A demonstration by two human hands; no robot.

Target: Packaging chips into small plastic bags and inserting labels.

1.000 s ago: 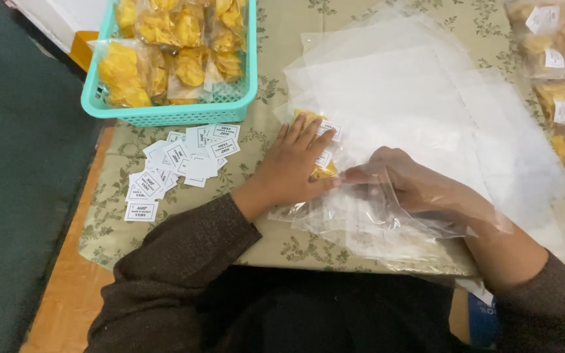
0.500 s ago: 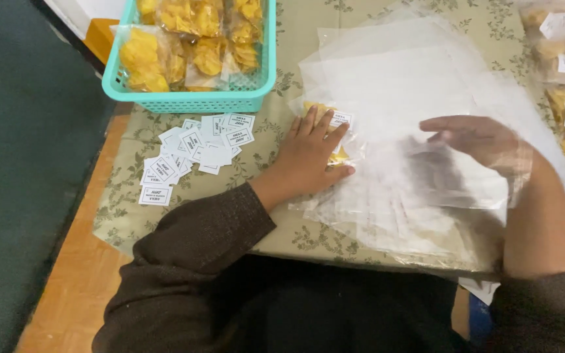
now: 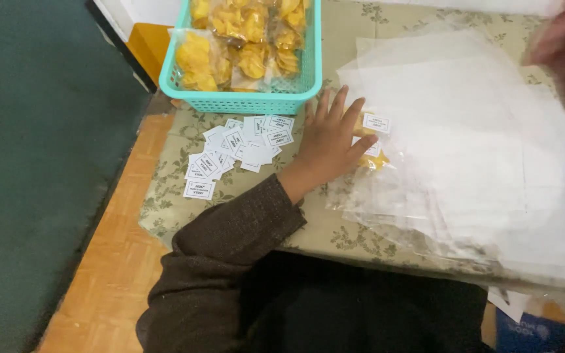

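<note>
A table (image 3: 184, 196) with a floral cloth carries everything. A teal basket (image 3: 243, 98) sits far left. Paper labels (image 3: 237, 147) lie near it, clear bags (image 3: 479, 163) right.

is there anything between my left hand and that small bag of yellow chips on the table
Nothing visible. The left hand lies flat with its fingers right on the small clear bag of yellow chips, at the left edge of the stack of clear plastic sheets. The scattered white paper labels lie off to its left.

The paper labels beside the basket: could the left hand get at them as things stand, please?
Probably yes. The left hand lies flat on the plastic bags, right beside the loose paper labels, and nothing stands between them; the basket sits behind.
</note>
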